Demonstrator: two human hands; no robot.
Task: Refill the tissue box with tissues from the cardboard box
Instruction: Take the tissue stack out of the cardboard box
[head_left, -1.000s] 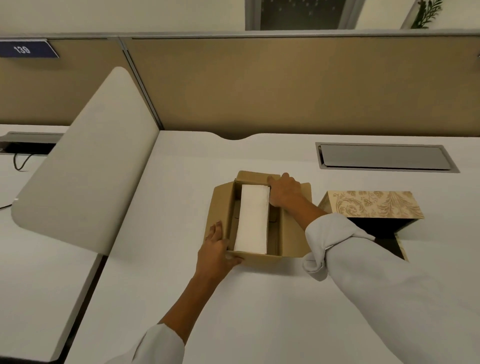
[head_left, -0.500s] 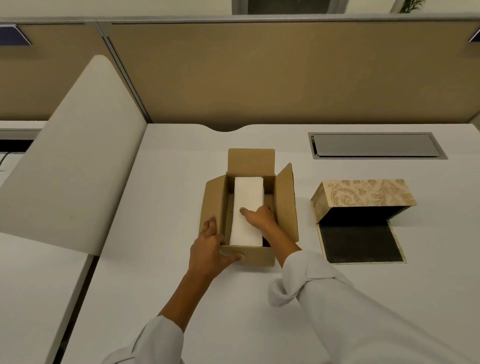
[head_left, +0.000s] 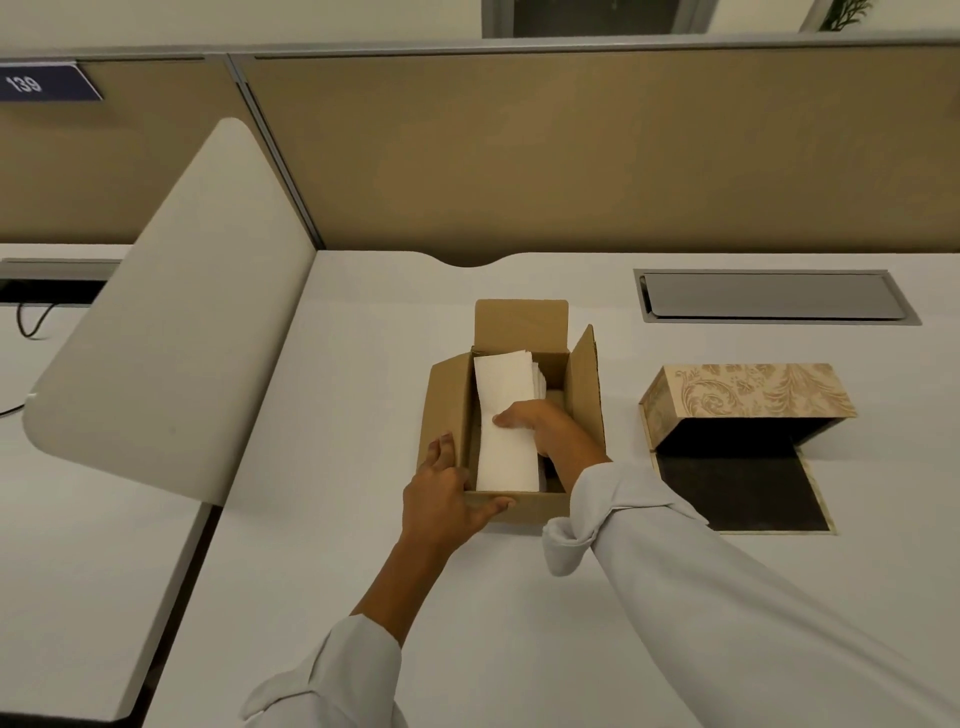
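Note:
An open brown cardboard box (head_left: 586, 395) stands mid-desk with its flaps up. Inside lies a white stack of tissues (head_left: 506, 457), its far end lifted and fanned. My right hand (head_left: 540, 423) reaches into the box and grips the stack at its middle, fingers over the top and thumb side hidden. My left hand (head_left: 441, 493) clasps the box's near left corner, thumb along the front wall. To the right stands the gold-patterned tissue box (head_left: 748, 397), tipped open with its dark inside and dark base panel (head_left: 737, 491) showing.
A grey cable hatch (head_left: 774, 296) is set into the white desk (head_left: 337, 415) behind the tissue box. A tan partition (head_left: 571, 156) runs along the back. A curved beige divider (head_left: 171, 322) rises at the left edge of the desk.
My right hand went from the box's far flap down onto the tissue stack and closed on it; the stack's far end has lifted. My left hand stays on the box corner.

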